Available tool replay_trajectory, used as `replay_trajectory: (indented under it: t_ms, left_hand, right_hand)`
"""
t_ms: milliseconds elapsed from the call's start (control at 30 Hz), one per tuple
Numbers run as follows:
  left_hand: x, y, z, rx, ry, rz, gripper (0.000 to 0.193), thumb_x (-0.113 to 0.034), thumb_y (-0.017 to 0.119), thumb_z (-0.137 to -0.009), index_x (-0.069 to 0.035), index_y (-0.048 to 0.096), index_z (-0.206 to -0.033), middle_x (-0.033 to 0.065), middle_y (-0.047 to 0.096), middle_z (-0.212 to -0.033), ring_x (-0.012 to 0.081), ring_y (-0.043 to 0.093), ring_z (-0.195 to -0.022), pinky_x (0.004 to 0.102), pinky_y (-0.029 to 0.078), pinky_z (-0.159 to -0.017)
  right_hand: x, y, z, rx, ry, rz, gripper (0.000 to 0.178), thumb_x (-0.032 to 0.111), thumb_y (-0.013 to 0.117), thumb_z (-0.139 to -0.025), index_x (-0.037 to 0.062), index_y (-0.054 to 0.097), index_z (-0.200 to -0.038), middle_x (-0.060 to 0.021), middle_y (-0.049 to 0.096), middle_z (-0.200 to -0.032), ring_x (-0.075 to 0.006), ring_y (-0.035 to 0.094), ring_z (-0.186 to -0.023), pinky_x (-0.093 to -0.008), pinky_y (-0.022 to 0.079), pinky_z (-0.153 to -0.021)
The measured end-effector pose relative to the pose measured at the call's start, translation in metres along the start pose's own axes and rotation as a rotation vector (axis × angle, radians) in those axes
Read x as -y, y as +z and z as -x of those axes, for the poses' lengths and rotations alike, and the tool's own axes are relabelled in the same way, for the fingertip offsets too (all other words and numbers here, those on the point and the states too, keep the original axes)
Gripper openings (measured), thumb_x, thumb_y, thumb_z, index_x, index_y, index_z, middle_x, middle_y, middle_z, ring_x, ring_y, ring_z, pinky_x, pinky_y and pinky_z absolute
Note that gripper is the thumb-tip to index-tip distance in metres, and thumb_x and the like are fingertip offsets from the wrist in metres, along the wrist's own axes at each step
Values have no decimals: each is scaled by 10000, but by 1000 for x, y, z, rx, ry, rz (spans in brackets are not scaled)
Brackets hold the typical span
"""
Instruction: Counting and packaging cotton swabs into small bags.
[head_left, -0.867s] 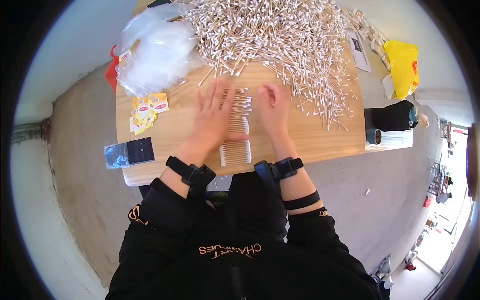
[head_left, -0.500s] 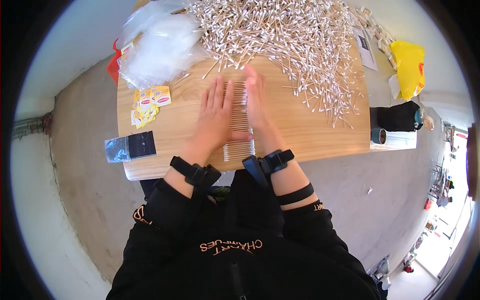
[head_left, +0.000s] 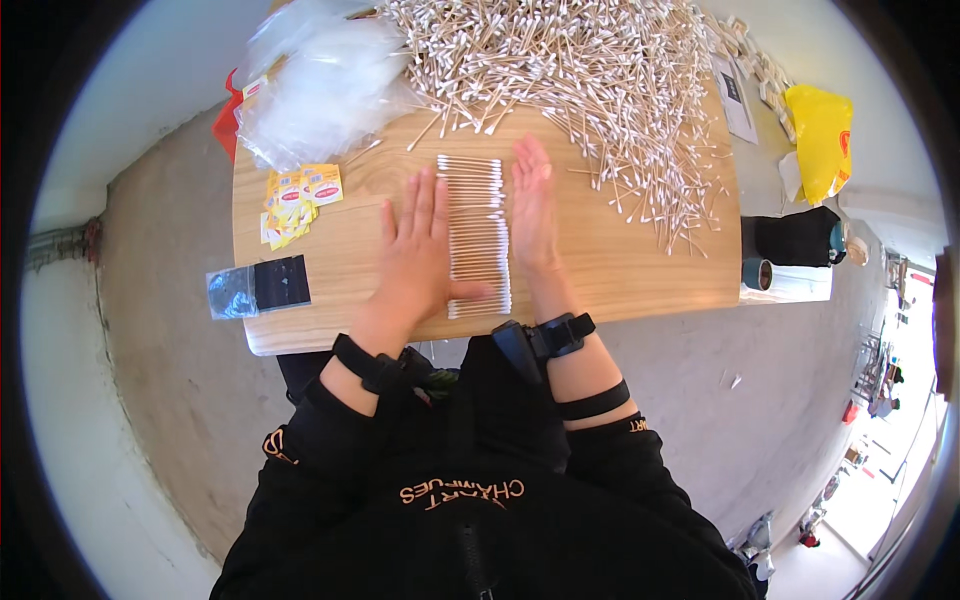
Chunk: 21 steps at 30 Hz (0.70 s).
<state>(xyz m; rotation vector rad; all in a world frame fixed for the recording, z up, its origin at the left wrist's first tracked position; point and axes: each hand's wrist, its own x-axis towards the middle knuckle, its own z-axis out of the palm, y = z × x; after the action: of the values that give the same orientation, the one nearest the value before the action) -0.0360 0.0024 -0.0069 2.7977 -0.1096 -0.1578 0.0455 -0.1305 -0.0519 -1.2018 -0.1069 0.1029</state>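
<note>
A column of cotton swabs (head_left: 478,225) lies side by side on the wooden table between my hands, the sticks running left to right. My left hand (head_left: 415,255) rests flat along the column's left edge, fingers stretched away from me and the thumb laid across the swabs near the close end. On the other side my right hand (head_left: 534,210) stands on its edge, palm turned toward the swabs, fingers extended and slightly apart from the row. Neither hand grips anything. Beyond them spreads a large loose heap of cotton swabs (head_left: 560,60).
Clear plastic bags (head_left: 320,95) pile up at the far left, with yellow and white paper labels (head_left: 300,198) nearer. A small black-and-clear packet (head_left: 260,287) overhangs the table's left edge. At right are a yellow bag (head_left: 822,140), a black bag (head_left: 795,237) and a cup (head_left: 758,273).
My hands have moved apart: the left shifted left, the right a little to the right. More of the swab column now shows between them.
</note>
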Motion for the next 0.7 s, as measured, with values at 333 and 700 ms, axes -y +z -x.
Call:
replay_trajectory:
  t_ms: [333,700]
  left_hand:
    - [-3,2,1,-47,35,62,1252,-684,649,-532,66,119,-1383,210,117,-1464,320,84,-1372,515,92,-1077]
    - [-3,6,1,-53,20,32,1247,-688,644,-546,62,112,-1388,189,104,-1473,280,74,-1379,491,67,-1092]
  right_hand:
    - [26,-2,12,-2,-214,565,372,221,566,-863,43,504,-1184,-158,466,-1150,-262,436,-1094,-344,366,-927]
    - [39,-15,26,0,-113,1111,148,184,715,-718,83,663,-812,-58,513,-811,-181,544,-732,-304,466,-654]
